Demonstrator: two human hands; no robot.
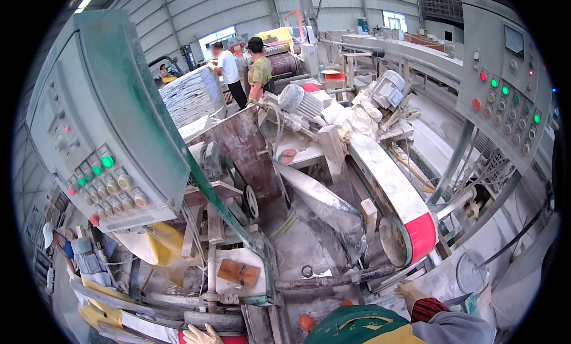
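My left hand (pixel 202 335), in a pale glove, shows at the bottom edge with its fingers stretched out. It lies on or just over the red end of a white-and-red belt guard (pixel 153 328); contact is hard to judge. My right hand (pixel 410 294), gloved in the same pale colour below a red-and-black cuff, has its fingers stretched forward at a dusty whitish ledge (pixel 443 278). Nothing shows in either hand. Ahead of the right hand, a second long white belt guard with a red rounded end (pixel 421 237) covers a belt and wheel.
Control cabinets with lit buttons stand left (pixel 128 130) and right (pixel 505 82). A round bar (pixel 339 280) crosses in front of me. Electric motors (pixel 300 103), cables and a brown board (pixel 241 272) lie around. Two people stand beyond, near stacked slabs (pixel 193 94); another bends at far left.
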